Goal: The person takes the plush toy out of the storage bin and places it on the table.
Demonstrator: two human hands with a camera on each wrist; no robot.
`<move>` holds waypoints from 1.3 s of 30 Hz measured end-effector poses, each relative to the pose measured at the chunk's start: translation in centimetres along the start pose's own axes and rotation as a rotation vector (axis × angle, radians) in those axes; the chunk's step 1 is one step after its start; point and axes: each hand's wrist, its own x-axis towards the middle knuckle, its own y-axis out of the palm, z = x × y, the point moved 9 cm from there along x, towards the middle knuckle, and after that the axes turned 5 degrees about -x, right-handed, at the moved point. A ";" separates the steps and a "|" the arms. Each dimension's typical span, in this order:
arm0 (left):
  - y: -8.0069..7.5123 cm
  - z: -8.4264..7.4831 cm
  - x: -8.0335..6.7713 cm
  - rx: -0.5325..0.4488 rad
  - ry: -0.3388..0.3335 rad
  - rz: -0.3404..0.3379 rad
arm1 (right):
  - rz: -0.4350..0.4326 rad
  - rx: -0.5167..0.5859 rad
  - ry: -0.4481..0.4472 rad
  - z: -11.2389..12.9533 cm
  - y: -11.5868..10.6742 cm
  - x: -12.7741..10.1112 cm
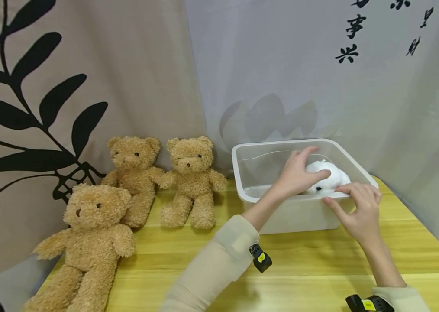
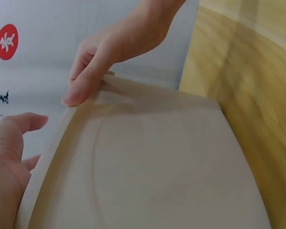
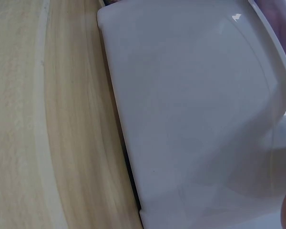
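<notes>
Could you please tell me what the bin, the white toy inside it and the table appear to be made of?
Bin: likely plastic, milky and translucent with a smooth, faintly glossy wall; the wood grain shows through it in the left wrist view. White toy: seemingly plush, with a fluffy, matte pile. Table: looks like pale yellow wood or a wood-look laminate, with visible grain lines and a smooth finish.

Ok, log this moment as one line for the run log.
left hand: grips white plush toy inside bin | right hand: fingers on clear plastic bin front rim | three brown teddy bears: on table, left of bin
</notes>
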 end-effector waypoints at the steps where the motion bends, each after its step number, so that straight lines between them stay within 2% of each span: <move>1: 0.3 0.0 0.2 0.011 -0.009 0.004 | 0.001 -0.002 0.001 0.0 0.0 0.0; 4: 1.0 0.1 0.5 0.034 -0.032 0.030 | 0.010 -0.004 0.010 0.0 -0.1 -0.1; 7: 1.6 0.3 0.6 0.092 -0.061 0.085 | 0.014 -0.006 0.015 -0.1 -0.1 -0.1; 11: 2.0 0.5 0.5 0.167 -0.053 0.166 | 0.006 -0.005 0.010 -0.1 -0.2 0.1; 13: 2.1 0.6 0.4 0.187 -0.049 0.182 | 0.000 -0.004 0.009 -0.1 -0.3 0.1; 16: 2.2 0.7 0.3 0.212 -0.068 0.176 | 0.001 -0.001 0.010 -0.2 -0.3 0.0; 23: 2.0 1.5 -0.1 0.245 -0.169 0.131 | 0.008 0.001 0.010 -0.1 -0.2 -0.2; 32: 1.7 1.8 -0.1 0.183 -0.124 0.101 | 0.015 0.008 0.017 0.0 -0.1 -0.3; 39: 0.8 1.6 0.1 0.228 -0.100 0.039 | 0.010 0.007 0.001 0.3 0.0 -0.1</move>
